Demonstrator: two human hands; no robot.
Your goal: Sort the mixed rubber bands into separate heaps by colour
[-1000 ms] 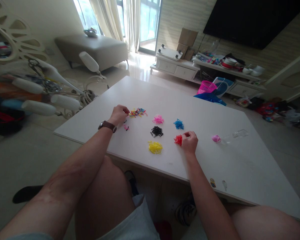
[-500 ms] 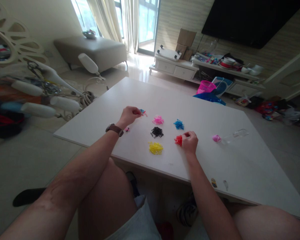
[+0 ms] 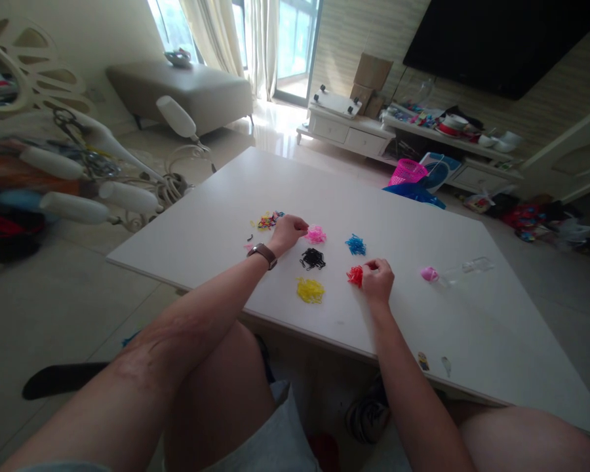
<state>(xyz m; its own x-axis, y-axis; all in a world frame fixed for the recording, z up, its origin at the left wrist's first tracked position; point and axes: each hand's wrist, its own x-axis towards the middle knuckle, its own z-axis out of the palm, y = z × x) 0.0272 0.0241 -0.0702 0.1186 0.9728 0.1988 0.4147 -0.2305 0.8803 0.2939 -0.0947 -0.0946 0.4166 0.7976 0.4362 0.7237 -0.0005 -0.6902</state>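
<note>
1. Across the white table point(image 3: 452, 321) lie small heaps of thin pieces; the pink heap point(image 3: 317, 235) sits at the left hand's fingertips, the red heap point(image 3: 354, 276) beside the right hand.
2. Left hand point(image 3: 286, 234): fingers curled, tips at the left edge of the pink heap; I cannot tell whether they pinch a piece.
3. Right hand point(image 3: 378, 279): fingers bent inward against the right side of the red heap; what lies between the tips is hidden.
4. Just near of the pink heap is the black heap point(image 3: 313, 258), then the yellow heap point(image 3: 310, 290); the blue heap point(image 3: 356, 244) lies just far of the red.
5. Left of the pink, the mixed-colour heap point(image 3: 265, 221) is partly covered by the left hand, which wears a wristwatch point(image 3: 263, 255).
6. Farther right lies a clear object point(image 3: 476, 265) with a pink end; two small flat pieces point(image 3: 423, 361) lie by the near edge.
7. Beyond the table stand a padded bench point(image 3: 177, 95), far left, and a pink basket point(image 3: 408, 172), far right.
</note>
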